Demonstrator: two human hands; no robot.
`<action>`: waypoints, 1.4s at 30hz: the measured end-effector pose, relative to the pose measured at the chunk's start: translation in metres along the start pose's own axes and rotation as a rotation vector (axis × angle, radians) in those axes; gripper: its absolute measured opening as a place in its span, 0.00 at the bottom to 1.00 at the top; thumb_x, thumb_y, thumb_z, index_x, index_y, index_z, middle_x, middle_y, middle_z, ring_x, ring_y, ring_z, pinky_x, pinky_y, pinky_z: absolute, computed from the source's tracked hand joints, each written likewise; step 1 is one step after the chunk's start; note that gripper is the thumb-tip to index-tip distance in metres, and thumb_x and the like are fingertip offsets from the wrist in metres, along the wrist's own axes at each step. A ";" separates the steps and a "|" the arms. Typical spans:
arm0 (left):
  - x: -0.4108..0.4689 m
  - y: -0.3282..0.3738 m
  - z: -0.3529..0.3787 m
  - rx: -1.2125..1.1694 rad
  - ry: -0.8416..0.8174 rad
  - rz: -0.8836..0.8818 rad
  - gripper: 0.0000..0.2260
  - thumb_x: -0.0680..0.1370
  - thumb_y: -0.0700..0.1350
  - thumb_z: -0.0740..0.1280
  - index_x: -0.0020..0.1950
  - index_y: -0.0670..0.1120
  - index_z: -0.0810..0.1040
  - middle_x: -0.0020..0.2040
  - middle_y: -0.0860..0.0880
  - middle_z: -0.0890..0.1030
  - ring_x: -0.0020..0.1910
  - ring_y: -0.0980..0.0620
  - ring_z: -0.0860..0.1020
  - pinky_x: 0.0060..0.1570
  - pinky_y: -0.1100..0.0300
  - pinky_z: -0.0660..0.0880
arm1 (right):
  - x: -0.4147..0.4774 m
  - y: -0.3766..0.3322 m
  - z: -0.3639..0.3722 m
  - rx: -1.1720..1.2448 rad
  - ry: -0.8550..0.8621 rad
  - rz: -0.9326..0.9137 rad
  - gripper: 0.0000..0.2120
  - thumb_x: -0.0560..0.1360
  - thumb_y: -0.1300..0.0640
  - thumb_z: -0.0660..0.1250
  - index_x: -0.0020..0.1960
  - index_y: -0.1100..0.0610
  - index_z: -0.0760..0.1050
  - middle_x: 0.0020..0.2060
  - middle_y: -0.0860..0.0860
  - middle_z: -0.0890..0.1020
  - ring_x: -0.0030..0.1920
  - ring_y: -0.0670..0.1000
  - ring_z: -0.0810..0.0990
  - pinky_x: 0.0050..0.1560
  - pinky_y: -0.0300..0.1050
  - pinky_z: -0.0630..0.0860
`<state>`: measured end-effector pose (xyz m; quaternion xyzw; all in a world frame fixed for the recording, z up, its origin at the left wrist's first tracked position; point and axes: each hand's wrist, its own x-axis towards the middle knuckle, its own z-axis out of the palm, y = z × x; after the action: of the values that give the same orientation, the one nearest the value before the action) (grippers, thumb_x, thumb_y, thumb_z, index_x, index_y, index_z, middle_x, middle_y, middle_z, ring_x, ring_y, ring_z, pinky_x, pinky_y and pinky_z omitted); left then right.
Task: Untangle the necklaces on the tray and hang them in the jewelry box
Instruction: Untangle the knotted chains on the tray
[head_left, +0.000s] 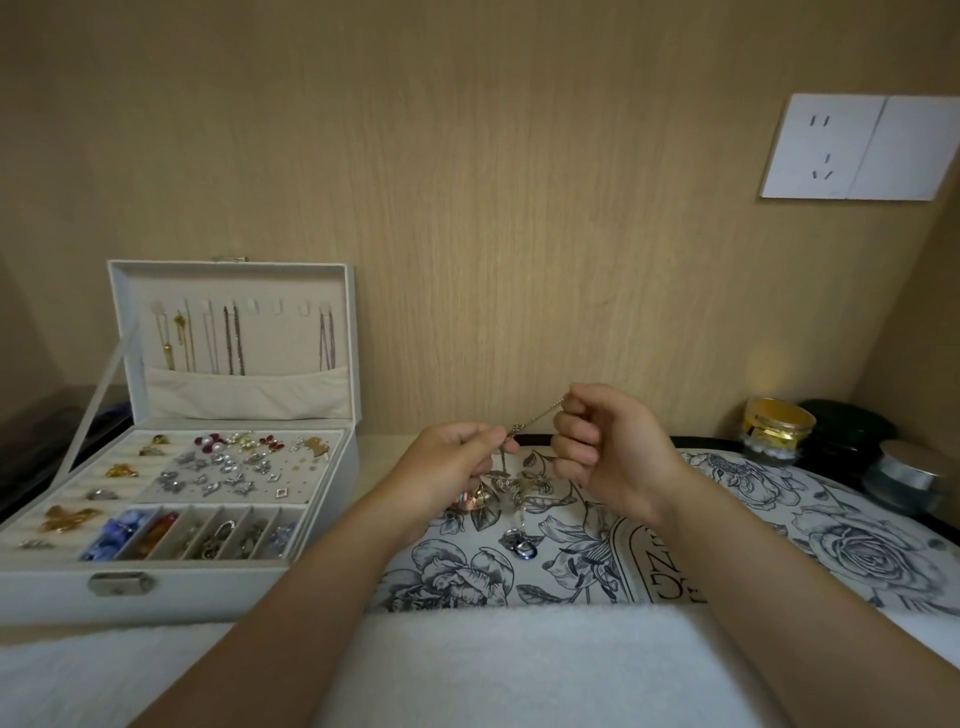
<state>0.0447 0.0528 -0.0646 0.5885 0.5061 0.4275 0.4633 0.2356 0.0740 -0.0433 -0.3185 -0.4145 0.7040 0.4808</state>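
Observation:
A tangle of thin chains with pendants (511, 488) hangs above the floral tray (857, 540). My left hand (454, 460) pinches the chain just above the tangle. My right hand (602, 441), higher and to the right, pinches the chain's other end, so a short stretch runs taut between the two hands. A blue ring-shaped pendant (522, 546) rests on the tray below the tangle. The white jewelry box (62, 592) stands open at the left; several necklaces (234, 340) hang from hooks inside its raised lid.
The box's lower trays hold earrings, brooches and beads (228, 467). A gold-lidded jar (776, 428), a dark green container (844, 431) and a silver-lidded jar (906, 475) stand at the back right. A white towel (493, 670) lies in front. A wall socket (831, 148) sits upper right.

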 end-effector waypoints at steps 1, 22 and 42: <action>0.000 0.001 -0.001 0.004 -0.002 0.005 0.12 0.83 0.51 0.63 0.52 0.47 0.84 0.29 0.54 0.68 0.27 0.57 0.65 0.28 0.68 0.64 | 0.000 -0.001 -0.002 -0.138 0.002 -0.030 0.14 0.77 0.59 0.65 0.34 0.52 0.65 0.26 0.47 0.60 0.26 0.47 0.56 0.26 0.40 0.59; 0.014 -0.007 0.000 -0.178 0.270 -0.159 0.05 0.80 0.39 0.67 0.53 0.40 0.80 0.43 0.44 0.82 0.35 0.53 0.79 0.48 0.52 0.82 | 0.010 0.012 -0.005 -0.197 0.119 0.001 0.13 0.78 0.68 0.68 0.60 0.61 0.72 0.43 0.58 0.82 0.45 0.56 0.85 0.48 0.49 0.83; 0.001 -0.006 -0.012 0.918 -0.152 0.146 0.08 0.72 0.53 0.73 0.48 0.57 0.78 0.41 0.60 0.82 0.39 0.64 0.77 0.39 0.63 0.72 | -0.004 0.009 -0.002 -1.403 -0.109 0.076 0.07 0.70 0.60 0.76 0.45 0.50 0.82 0.37 0.46 0.84 0.36 0.44 0.80 0.37 0.38 0.79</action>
<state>0.0316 0.0552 -0.0679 0.7964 0.5645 0.1466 0.1596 0.2346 0.0689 -0.0518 -0.5318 -0.7828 0.3018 0.1154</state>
